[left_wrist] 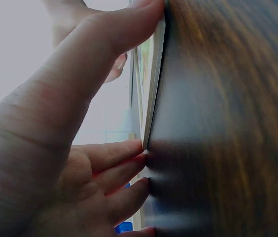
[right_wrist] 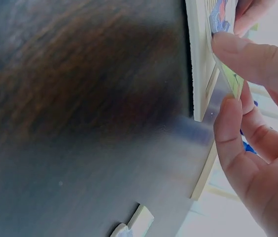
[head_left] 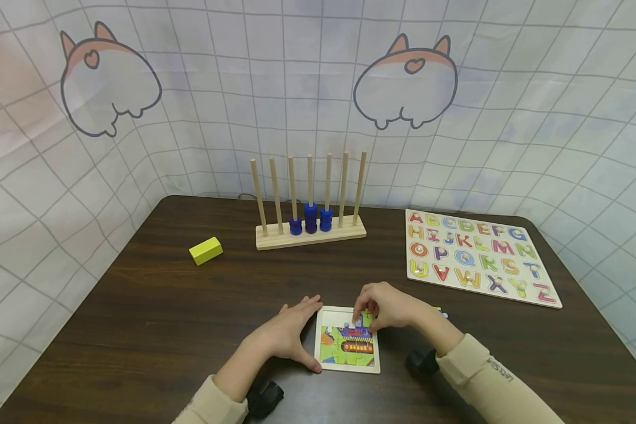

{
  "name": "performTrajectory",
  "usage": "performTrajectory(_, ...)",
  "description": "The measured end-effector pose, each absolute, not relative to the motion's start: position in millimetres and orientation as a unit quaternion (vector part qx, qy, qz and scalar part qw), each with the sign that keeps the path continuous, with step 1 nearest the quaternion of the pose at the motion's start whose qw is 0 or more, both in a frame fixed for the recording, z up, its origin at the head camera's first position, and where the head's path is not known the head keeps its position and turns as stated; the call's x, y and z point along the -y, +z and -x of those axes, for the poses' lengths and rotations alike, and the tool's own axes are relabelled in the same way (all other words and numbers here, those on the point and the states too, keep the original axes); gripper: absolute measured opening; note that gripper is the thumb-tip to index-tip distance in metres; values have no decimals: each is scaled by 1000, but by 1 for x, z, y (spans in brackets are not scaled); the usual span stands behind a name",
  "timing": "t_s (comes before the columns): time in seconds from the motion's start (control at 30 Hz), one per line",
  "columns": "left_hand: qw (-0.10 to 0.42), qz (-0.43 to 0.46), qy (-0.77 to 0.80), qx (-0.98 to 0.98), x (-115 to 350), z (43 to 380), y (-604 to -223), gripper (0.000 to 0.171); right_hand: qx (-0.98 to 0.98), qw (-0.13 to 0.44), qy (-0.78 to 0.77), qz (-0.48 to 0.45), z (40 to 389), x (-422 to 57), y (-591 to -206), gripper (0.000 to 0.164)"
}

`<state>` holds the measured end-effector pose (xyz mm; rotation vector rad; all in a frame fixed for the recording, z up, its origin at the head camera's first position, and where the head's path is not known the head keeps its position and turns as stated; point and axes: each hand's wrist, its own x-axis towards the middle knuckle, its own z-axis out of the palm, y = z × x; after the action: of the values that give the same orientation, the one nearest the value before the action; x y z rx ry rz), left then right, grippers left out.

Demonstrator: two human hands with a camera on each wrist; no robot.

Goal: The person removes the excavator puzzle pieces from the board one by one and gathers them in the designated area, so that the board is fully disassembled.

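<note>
Head view: a square, pale wooden puzzle tray (head_left: pixel 350 370) lay at the lower centre of the frame, largely filled with a printed picture on green; a bare strip was noted at its upper left. The left hand (head_left: pixel 286 335) was spread wide along the tray's left side, thumb at the lower left corner and forefinger at the upper left. The right hand (head_left: pixel 386 303) held a thin, green-printed puzzle piece (head_left: pixel 367 318) in a narrow pinch over the tray's upper right. Part of a loose yellow-and-blue puzzle piece (head_left: pixel 440 311) showed beyond the right forearm.

Left wrist view: the left thumb (left_wrist: pixel 141 19) rested on the tray's near corner, and a fingertip touched its far corner at mid-frame. This brace was judged sound; steady, light pressure was advised, so that the tray would neither slide nor tip.

Right wrist view: the green-printed puzzle piece stood tilted at the upper right, its lower end apart from the tray. It lay between the thumb above and a fingertip (right_wrist: pixel 227 111) below, gripped by its margins. In the inspector's judgement, good practice would be to level the piece, match its tabs to its neighbours, and press it flat without force. Its exact outline could not be determined.
</note>
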<state>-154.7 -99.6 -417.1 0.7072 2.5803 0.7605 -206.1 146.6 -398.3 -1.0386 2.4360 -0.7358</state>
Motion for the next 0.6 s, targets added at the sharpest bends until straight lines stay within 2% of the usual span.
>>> performTrajectory(0.6,180,-251,269,-912,100,155,-418,108,-873,184,-267,364,208,-147,-400,23)
